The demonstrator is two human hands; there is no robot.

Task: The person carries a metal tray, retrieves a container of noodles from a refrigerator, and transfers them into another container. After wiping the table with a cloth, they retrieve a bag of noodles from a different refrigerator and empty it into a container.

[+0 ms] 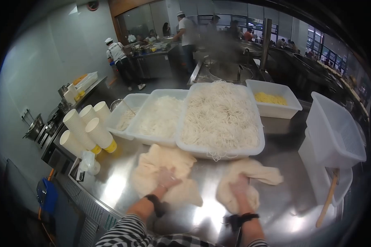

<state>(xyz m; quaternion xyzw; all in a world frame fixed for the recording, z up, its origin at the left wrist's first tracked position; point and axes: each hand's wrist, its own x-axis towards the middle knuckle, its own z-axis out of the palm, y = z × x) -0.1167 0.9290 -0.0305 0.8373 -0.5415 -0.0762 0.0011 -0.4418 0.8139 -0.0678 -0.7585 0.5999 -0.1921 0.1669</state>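
Note:
On the steel table, a cream cloth lies spread and rumpled under my left hand, which grips its middle. My right hand is closed on a second cream cloth, bunched up, with one end trailing to the right. Both hands are slightly blurred and the fingertips are partly lost in the folds. Just beyond the cloths stands a large white tub heaped with pale noodles; a few strands hang over its near rim.
Left of it are two smaller noodle tubs, then stacked paper cups and a plastic bag. A tub of yellow food stands behind right. Stacked white bins and a wooden stick are at right. Co-workers stand beyond a steaming cooker.

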